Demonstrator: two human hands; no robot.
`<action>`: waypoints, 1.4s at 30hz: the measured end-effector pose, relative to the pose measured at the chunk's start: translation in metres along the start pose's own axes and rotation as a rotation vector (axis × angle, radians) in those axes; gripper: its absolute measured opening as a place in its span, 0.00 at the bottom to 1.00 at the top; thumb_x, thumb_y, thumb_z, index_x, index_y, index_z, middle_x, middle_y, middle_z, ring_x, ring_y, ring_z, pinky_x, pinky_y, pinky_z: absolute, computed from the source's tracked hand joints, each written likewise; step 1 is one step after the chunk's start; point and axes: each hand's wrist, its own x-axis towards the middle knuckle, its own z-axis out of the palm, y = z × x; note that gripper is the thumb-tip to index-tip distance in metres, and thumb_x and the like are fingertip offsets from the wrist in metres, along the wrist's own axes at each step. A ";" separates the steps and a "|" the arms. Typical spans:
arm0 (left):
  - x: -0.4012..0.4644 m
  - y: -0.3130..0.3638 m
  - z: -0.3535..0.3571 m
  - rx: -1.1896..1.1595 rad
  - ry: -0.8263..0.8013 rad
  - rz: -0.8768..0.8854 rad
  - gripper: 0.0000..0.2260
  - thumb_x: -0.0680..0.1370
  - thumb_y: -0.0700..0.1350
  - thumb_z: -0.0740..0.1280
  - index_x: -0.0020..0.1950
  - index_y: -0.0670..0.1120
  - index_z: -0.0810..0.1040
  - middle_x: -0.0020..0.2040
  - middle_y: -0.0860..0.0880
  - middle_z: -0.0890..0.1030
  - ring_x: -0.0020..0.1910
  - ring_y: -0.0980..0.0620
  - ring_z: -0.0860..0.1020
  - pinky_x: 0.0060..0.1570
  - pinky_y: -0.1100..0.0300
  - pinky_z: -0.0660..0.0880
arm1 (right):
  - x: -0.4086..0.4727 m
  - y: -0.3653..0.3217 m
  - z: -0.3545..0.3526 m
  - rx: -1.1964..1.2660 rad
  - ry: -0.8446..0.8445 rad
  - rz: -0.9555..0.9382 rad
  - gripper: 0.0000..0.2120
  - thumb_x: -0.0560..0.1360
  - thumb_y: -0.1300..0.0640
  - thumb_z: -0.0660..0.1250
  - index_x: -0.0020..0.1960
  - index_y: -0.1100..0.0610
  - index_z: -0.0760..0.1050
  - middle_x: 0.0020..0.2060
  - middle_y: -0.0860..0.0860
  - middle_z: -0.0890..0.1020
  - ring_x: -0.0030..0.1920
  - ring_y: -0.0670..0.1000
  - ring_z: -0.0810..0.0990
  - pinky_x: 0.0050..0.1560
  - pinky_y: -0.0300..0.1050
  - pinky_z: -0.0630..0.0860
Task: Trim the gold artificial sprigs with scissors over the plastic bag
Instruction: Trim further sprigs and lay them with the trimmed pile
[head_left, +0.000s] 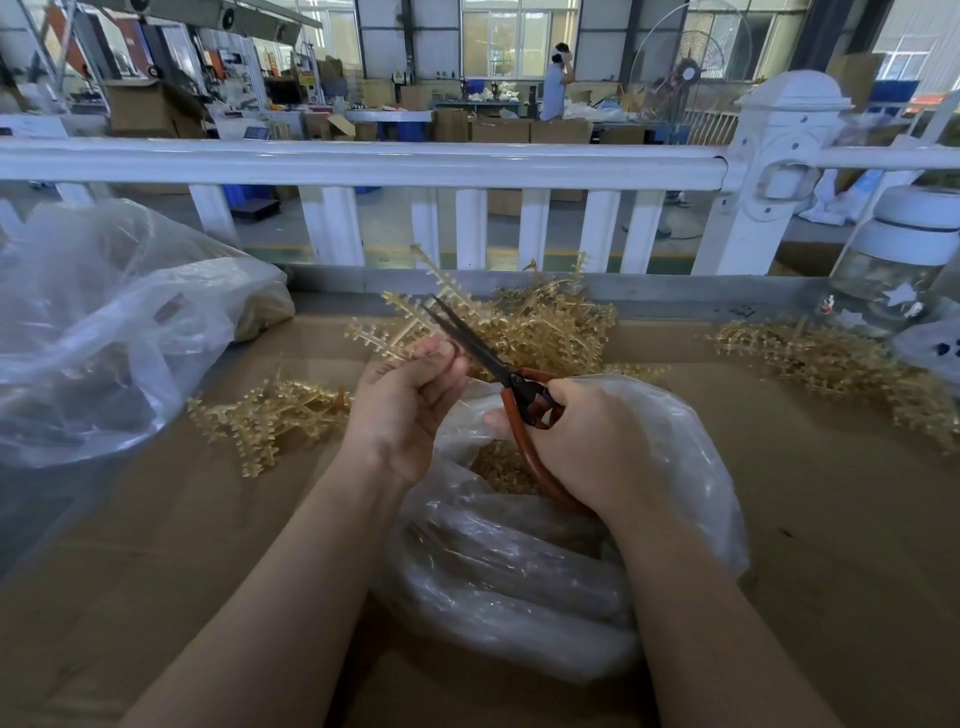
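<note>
One sprig (410, 317) is pinched in my left hand (405, 410), just above the open bag (519, 571) near the bench's front edge, while my right hand (587, 441) grips the scissors (483, 358), blades parted at its stem. I count three loose sprig piles: left (270, 415), back edge (556, 322), right (841, 369).

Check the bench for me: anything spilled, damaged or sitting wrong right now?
Nothing stands out. The left hand holds a gold sprig at the scissors over the open plastic bag. Loose sprig piles lie on the cardboard, as working stock.
</note>
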 end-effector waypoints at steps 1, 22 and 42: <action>-0.001 -0.001 0.001 0.039 -0.002 -0.007 0.05 0.73 0.34 0.69 0.47 0.41 0.81 0.40 0.47 0.86 0.39 0.54 0.84 0.45 0.63 0.82 | 0.001 0.000 0.000 0.034 0.005 0.012 0.23 0.70 0.29 0.69 0.36 0.48 0.75 0.28 0.44 0.79 0.30 0.43 0.78 0.29 0.39 0.71; -0.015 -0.007 0.010 0.414 -0.192 -0.035 0.06 0.64 0.45 0.76 0.39 0.49 0.84 0.37 0.53 0.83 0.36 0.58 0.77 0.43 0.60 0.70 | 0.008 -0.006 -0.001 0.592 0.065 0.085 0.06 0.75 0.55 0.75 0.39 0.50 0.81 0.35 0.46 0.85 0.37 0.46 0.83 0.37 0.34 0.78; -0.013 0.004 0.007 0.390 -0.058 0.250 0.15 0.77 0.42 0.69 0.31 0.52 0.83 0.33 0.57 0.80 0.35 0.60 0.77 0.44 0.61 0.71 | 0.000 -0.002 0.000 0.080 0.028 -0.018 0.28 0.65 0.22 0.66 0.53 0.42 0.76 0.41 0.38 0.81 0.44 0.40 0.78 0.39 0.39 0.74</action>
